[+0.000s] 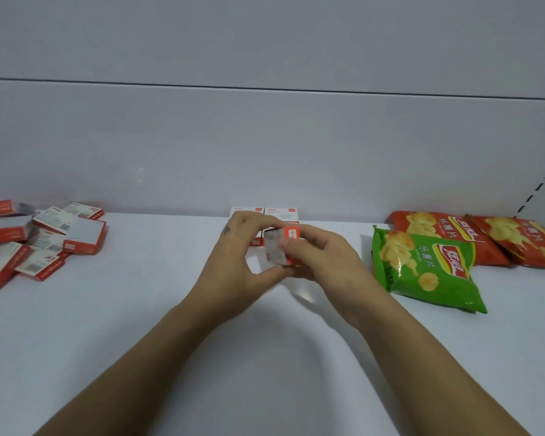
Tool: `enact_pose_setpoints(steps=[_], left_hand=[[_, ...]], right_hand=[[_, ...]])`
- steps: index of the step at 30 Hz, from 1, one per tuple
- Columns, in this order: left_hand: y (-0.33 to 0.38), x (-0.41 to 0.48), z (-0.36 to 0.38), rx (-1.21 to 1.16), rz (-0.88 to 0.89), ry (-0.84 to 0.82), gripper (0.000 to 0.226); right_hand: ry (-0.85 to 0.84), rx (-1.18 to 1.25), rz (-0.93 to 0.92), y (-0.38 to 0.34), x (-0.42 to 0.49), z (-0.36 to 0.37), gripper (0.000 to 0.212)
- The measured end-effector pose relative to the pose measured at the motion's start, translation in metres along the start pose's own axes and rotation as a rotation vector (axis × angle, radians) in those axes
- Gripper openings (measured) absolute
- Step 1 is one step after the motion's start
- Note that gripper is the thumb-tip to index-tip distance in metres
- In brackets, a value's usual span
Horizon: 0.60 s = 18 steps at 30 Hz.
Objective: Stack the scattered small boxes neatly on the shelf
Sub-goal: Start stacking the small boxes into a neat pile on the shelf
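Observation:
Both hands meet at the middle of the white shelf (139,325). My left hand (233,265) and my right hand (321,265) together grip one small red and white box (279,247), held tilted just above the shelf surface. Right behind it, against the back wall, stands a neat stack of the same small boxes (280,213), partly hidden by my fingers. A loose heap of several scattered red and white boxes (41,240) lies at the far left of the shelf.
A green bag of crisps (422,265) lies right of my right hand. Two red crisp bags (447,231) (523,240) lie behind it toward the right edge. The grey back wall (265,152) closes the shelf.

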<state>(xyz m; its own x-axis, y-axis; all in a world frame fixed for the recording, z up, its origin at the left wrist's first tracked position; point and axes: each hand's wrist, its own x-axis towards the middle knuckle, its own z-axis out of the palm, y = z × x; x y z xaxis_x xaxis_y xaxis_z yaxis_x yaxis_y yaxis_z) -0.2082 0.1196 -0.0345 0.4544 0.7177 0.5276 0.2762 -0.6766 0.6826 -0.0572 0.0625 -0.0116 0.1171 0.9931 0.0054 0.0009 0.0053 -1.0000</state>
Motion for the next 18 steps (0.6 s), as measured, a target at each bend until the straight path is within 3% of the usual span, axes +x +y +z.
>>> enact_pose_setpoints(steps=[4, 15, 18], left_hand=[[0.0029, -0.0008, 0.0004, -0.148, -0.150, 0.029, 0.051], [0.0042, 0.0014, -0.0017, -0.575, -0.303, 0.061, 0.066], [0.0004, 0.0028, -0.0064, -0.636, -0.333, 0.078, 0.051]], right_hand=[[0.015, 0.160, 0.074, -0.0004, 0.0039, -0.0013, 0.029], [0.146, 0.102, -0.007, 0.0018, 0.0067, -0.0044, 0.017], [0.122, 0.039, -0.002, 0.0043, 0.0062, -0.0022, 0.034]])
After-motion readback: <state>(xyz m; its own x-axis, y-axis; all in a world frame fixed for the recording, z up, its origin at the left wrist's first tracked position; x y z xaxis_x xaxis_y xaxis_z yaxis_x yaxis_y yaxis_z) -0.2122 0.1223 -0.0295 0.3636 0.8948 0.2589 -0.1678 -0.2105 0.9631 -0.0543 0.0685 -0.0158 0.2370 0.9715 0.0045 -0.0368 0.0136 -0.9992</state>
